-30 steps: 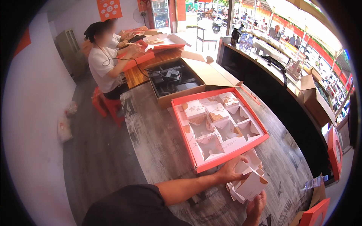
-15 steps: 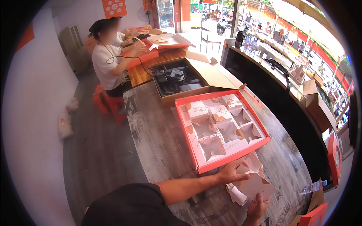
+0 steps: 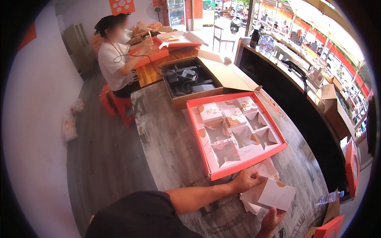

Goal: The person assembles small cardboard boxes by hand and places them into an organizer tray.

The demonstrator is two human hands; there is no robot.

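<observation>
A small white folding carton (image 3: 279, 194) with gold-brown patterning is between my hands, its box shape partly opened out. My left hand (image 3: 246, 180) pinches a flap on its left side. From below, my right hand (image 3: 272, 220) grips the carton's lower edge between thumb and fingers. Flat white carton pieces (image 3: 251, 208) lie on the table beneath it, and another patterned piece (image 3: 269, 168) is just behind. Beyond my hands rests a shallow orange-red box (image 3: 249, 162) with a white compartment insert; several small closed cartons (image 3: 209, 112) sit in its far compartments, while nearer compartments show bare recesses.
An opened brown cardboard box (image 3: 176, 104) with black devices and cables stands behind the orange-red one. At the far left, a person in white (image 3: 115, 57) works over another orange box. A plastic bottle (image 3: 330, 197) lies at the right edge.
The carton has gone from a flatter, folded state to a more box-like shape, turned slightly to the right. My left fingers have closed on its flap. The view has shifted a little.
</observation>
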